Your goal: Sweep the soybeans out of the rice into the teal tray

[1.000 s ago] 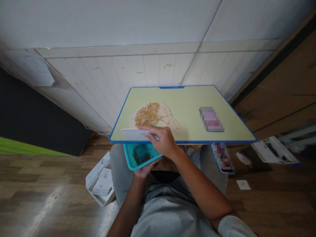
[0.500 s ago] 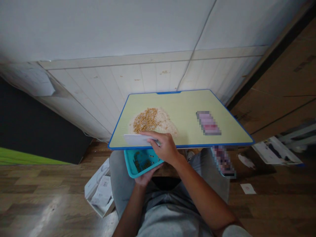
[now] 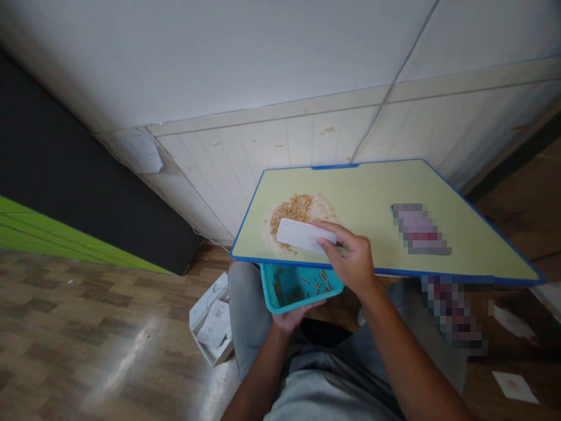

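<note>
My right hand (image 3: 353, 257) pinches a flat white rectangular piece (image 3: 298, 234), tilted over the near side of a pile on the table. In that pile are yellow soybeans (image 3: 300, 204) and pale grains that look like rice (image 3: 323, 207). Under the table's near edge, my left hand (image 3: 291, 318) supports a turquoise plastic tray (image 3: 294, 306) from below; its fingers are mostly hidden beneath it. Inside the tray lie scattered soybeans and a darker cluster of small beans or grains.
A yellow-green folding table (image 3: 363, 193) with a blue rim stands against the white wall. A blurred-out flat object (image 3: 421, 228) lies on its right, and another (image 3: 456, 313) rests by my right leg. On the wooden floor at left is an open white box (image 3: 210, 327).
My right hand has lifted the white piece from the table's near edge up over the pile. More soybeans show in the tray. The view has swung left.
</note>
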Available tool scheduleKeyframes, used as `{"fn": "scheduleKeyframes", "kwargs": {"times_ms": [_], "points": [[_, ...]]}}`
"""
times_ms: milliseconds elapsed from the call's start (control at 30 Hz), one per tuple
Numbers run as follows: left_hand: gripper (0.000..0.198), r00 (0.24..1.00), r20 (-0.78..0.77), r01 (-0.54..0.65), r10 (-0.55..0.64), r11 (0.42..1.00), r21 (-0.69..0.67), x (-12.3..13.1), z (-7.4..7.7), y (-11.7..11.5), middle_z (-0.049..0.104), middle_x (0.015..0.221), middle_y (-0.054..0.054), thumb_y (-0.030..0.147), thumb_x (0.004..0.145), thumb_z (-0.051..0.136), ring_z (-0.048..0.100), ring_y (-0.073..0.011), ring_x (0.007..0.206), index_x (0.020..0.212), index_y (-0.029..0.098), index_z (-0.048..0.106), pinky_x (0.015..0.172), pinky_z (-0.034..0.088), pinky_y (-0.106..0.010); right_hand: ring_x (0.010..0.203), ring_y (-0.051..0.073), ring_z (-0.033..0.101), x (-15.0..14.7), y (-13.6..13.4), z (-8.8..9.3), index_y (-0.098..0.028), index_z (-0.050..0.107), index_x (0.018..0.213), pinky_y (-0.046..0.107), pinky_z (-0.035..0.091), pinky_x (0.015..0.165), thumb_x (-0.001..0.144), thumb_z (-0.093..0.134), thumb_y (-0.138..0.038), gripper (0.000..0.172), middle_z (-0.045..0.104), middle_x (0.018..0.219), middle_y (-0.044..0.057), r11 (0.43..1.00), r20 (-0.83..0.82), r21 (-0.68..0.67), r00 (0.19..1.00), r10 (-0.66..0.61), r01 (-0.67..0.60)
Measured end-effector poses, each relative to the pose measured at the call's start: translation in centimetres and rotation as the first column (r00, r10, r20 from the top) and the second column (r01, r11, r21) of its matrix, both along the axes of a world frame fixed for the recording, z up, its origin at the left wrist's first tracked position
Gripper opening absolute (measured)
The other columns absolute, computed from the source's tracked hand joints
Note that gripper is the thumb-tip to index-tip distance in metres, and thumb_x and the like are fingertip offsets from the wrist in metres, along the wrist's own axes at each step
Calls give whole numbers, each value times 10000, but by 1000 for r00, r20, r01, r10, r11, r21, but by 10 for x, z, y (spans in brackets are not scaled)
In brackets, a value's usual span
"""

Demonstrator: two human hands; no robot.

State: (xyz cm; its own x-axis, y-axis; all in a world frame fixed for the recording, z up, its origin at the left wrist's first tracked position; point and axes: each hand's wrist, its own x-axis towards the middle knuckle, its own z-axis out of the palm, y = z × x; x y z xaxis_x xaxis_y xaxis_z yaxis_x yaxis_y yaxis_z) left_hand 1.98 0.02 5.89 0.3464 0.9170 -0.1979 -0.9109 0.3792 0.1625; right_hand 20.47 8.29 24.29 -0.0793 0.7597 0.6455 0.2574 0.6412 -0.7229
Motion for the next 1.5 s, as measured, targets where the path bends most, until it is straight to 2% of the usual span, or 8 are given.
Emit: {"fn": "scheduleKeyframes", "kwargs": {"times_ms": [267,400,500,667,900,1067,1233,1500], "points": [[990,998,-26,62,-61,995,74,14,5,3,322,1833,-130,867,966,172,192,-477,1698,1775,301,232,1279,135,-840,1048,261,834,12,-1,-3,-251,837,1241,346,676,873,954,716,-262,312,849,1242,71,996,-31,-73,998,-56,54],[982,990,-73,132,-124,984,120,22,13,5,385,1804,-142,851,974,197,224,-486,1685,1757,267,305,1285,86,-832,816,225,812,21,1,-6,-237,830,1248,310,653,687,913,749,-264,345,865,1131,74,980,-89,-141,984,-152,138],[989,986,-102,145,-131,978,148,26,18,6,407,1793,-142,859,976,169,263,-497,1667,1737,257,362,1289,63,-824,784,222,791,25,3,-7,-220,828,1249,295,627,632,883,772,-262,373,860,1084,87,967,-167,-163,961,-223,196],[980,982,-112,168,-150,970,177,33,25,10,364,1808,-172,837,986,188,280,-520,1652,1759,244,296,1263,76,-848,780,229,778,27,5,-1,-193,818,1250,299,616,613,863,771,-271,398,841,1027,104,948,-217,-189,931,-294,256],[1063,959,-191,255,-212,937,241,45,42,22,209,1857,-181,883,951,114,116,-549,1683,1774,219,228,1253,39,-836,830,245,767,27,12,24,-192,796,1282,368,639,711,861,714,-251,433,823,1137,114,937,-157,-159,929,-336,312],[1038,965,-176,235,-195,940,249,54,34,21,190,1866,-156,886,934,190,72,-543,1691,1763,265,266,1257,43,-827,900,277,789,17,4,17,-183,784,1307,399,650,758,895,665,-255,434,815,1180,143,914,-212,-165,891,-400,371],[1027,966,-142,239,-214,953,186,53,27,20,223,1861,-132,885,927,209,46,-502,1708,1743,273,325,1286,-17,-784,912,279,800,14,-6,3,-195,767,1354,405,655,791,910,676,-286,461,826,1177,137,926,-172,-193,918,-357,324],[999,968,-148,227,-201,956,186,51,19,18,294,1840,-139,887,900,333,66,-503,1707,1672,271,478,1291,76,-767,797,277,793,20,-3,4,-187,816,1189,358,621,654,870,681,-315,369,847,959,100,917,-117,-265,934,-337,298]]}}
